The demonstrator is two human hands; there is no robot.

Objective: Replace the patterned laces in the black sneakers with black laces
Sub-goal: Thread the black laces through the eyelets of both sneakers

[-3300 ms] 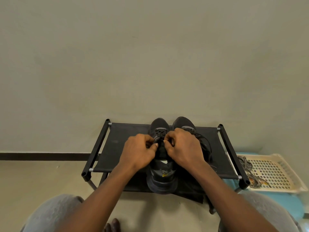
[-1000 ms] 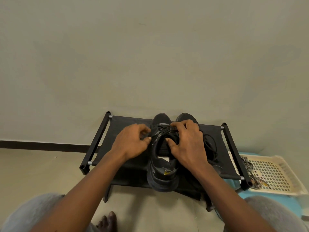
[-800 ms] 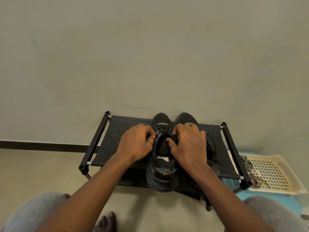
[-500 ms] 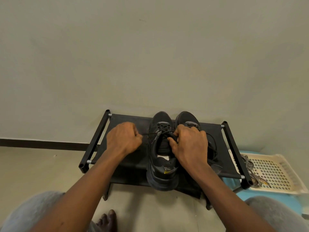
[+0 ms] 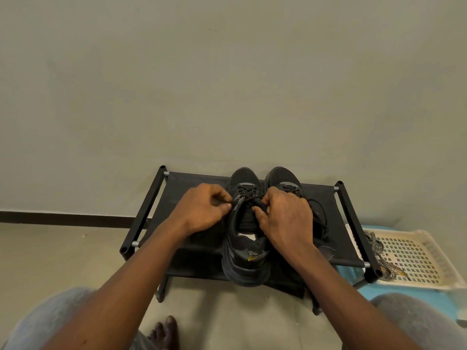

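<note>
Two black sneakers stand side by side on a black fabric shoe rack, toes toward the wall. The left sneaker carries a black lace through its eyelets. My left hand pinches one end of that lace at the shoe's left side. My right hand grips the shoe's right collar and the lace there. The right sneaker is mostly hidden behind my right hand, and loose black lace trails from it. The patterned laces lie over the edge of a cream basket.
The cream plastic basket sits on a blue surface right of the rack. The rack's black side bars frame the fabric. A plain wall stands close behind. My grey-clad knees and a bare foot are below.
My left hand drew out to the left with the lace end half a second ago, and has come back in against the left sneaker. My right hand has stayed on the shoe.
</note>
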